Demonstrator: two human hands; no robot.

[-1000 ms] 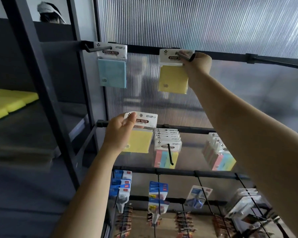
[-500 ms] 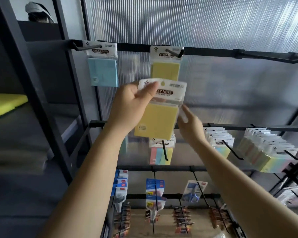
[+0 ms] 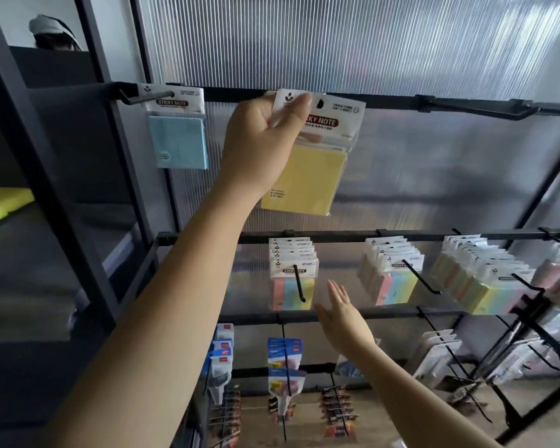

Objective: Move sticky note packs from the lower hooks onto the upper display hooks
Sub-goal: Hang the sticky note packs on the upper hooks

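My left hand (image 3: 262, 140) pinches the white header of a yellow sticky note pack (image 3: 307, 176) and holds it up against the top rail (image 3: 392, 103), over the upper middle hook, which the pack hides. A blue sticky note pack (image 3: 180, 142) hangs on the upper left hook (image 3: 143, 97). My right hand (image 3: 343, 315) hovers lower down with straight fingers, holding nothing, just right of a row of multicolour packs (image 3: 293, 276) on a lower hook.
More multicolour packs (image 3: 392, 276) and a longer row (image 3: 479, 279) hang on the lower rail to the right. An empty upper hook (image 3: 485, 108) sticks out at right. Stationery items hang below. A dark shelf frame (image 3: 62, 189) stands at left.
My left hand raised the yellow pack from mid height up to the top rail. My right hand dropped from the pack's side to beside the lower hooks.
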